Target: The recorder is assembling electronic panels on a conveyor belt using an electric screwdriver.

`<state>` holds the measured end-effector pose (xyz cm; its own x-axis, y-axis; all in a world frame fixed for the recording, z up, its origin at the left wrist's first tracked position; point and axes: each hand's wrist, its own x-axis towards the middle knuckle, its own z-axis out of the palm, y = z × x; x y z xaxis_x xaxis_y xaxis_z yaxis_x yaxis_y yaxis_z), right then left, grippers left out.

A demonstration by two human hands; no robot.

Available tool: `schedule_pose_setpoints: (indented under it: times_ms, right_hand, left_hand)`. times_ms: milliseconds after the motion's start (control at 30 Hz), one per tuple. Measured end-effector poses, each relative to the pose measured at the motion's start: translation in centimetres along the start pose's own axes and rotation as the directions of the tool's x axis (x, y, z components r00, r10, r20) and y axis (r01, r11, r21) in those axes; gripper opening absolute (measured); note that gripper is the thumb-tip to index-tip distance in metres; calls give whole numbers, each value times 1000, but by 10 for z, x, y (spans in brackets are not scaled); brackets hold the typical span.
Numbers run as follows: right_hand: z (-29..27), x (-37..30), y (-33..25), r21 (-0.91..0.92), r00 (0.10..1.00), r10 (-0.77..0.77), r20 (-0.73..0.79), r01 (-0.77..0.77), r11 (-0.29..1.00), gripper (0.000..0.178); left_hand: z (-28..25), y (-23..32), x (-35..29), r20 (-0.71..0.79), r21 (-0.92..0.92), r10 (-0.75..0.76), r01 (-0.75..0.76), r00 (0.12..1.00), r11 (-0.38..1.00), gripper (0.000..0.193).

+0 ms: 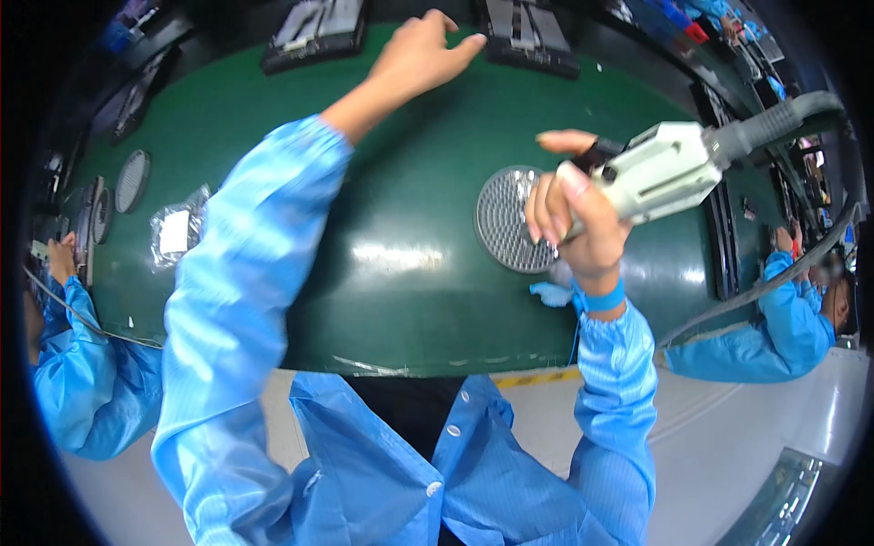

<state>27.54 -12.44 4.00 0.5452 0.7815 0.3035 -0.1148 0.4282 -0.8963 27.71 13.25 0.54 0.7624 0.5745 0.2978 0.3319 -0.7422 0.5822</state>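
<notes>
My left hand [421,56] reaches far across the green table [401,182], fingers apart and empty, close to a black tray [531,36] at the back edge. My right hand [575,218] grips a pale grey handheld power tool [660,170] with a grey hose [783,114] running off to the right. Just below and left of that hand lies a round perforated metal disc [506,218] flat on the table. Both my arms wear blue sleeves, and a blue band circles my right wrist.
A second black tray [316,35] sits at the back left. A clear plastic bag [179,229] and several round mesh discs [132,179] lie at the table's left. Other people in blue coats work at the left [73,364] and right [783,318].
</notes>
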Motion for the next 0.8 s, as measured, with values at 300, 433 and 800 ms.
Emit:
schedule_pose_setpoints:
  times_ms: [300, 433, 800]
  right_hand:
    - [-10, 0, -1, -31, 991, 61, -120, -65, 997, 23]
    - [-5, 0, 0, -70, 990, 56, -126, -65, 995, 21]
    - [-15, 7, 5, -70, 978, -67, -196, 54, 996, 23]
  left_hand:
    - [85, 8, 118, 446, 19, -362, 396, 818, 918, 71]
    - [79, -7, 139, 501, -155, -449, 587, 740, 795, 62]
    - [-53, -1, -18, 208, -797, -159, 262, 965, 545, 29]
